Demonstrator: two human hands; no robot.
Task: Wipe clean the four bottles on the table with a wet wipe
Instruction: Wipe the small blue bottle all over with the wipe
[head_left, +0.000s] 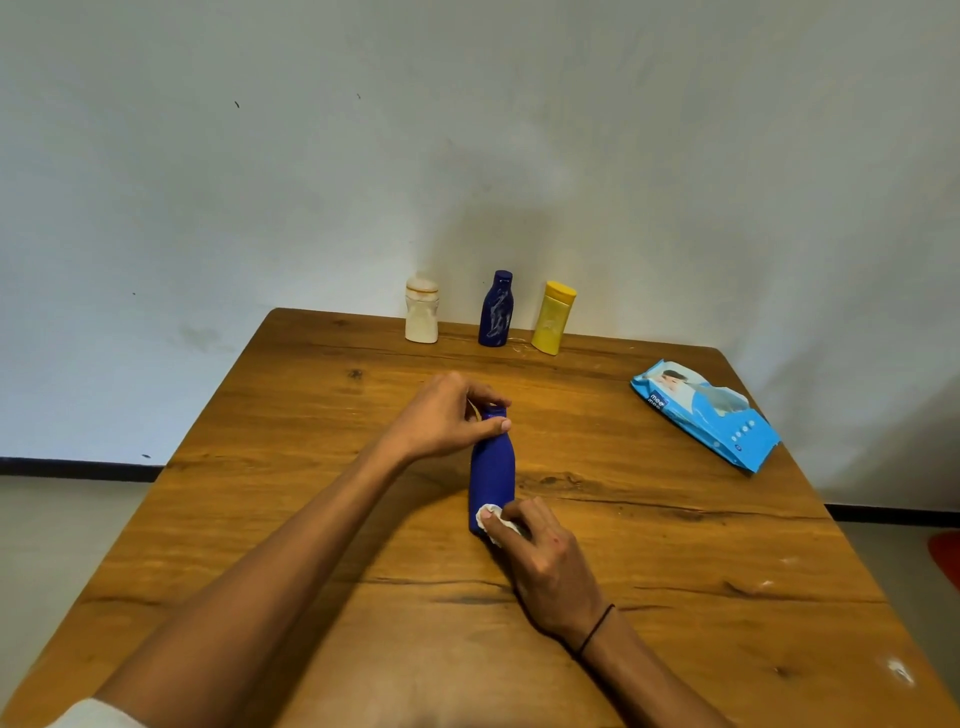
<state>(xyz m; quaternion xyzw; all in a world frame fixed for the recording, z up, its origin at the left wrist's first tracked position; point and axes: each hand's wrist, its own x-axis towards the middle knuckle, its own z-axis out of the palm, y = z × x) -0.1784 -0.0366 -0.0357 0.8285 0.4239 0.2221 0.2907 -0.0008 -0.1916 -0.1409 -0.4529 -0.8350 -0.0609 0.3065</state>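
While the left hand (448, 415) pinches the cap end of the blue bottle (492, 467) between thumb and curled fingers, the right hand (545, 558) presses a wadded wet wipe (491, 521) against its base, fingers clamped on the wipe. Bottle at mid-table (311, 519). Along the far edge stand a white bottle (422, 312), a smeared blue bottle (496, 310) and a yellow bottle (552, 319). Wipes pack (706, 415) lies far right.

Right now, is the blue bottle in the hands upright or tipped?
Tipped: the blue bottle leans, its cap held by the left hand.
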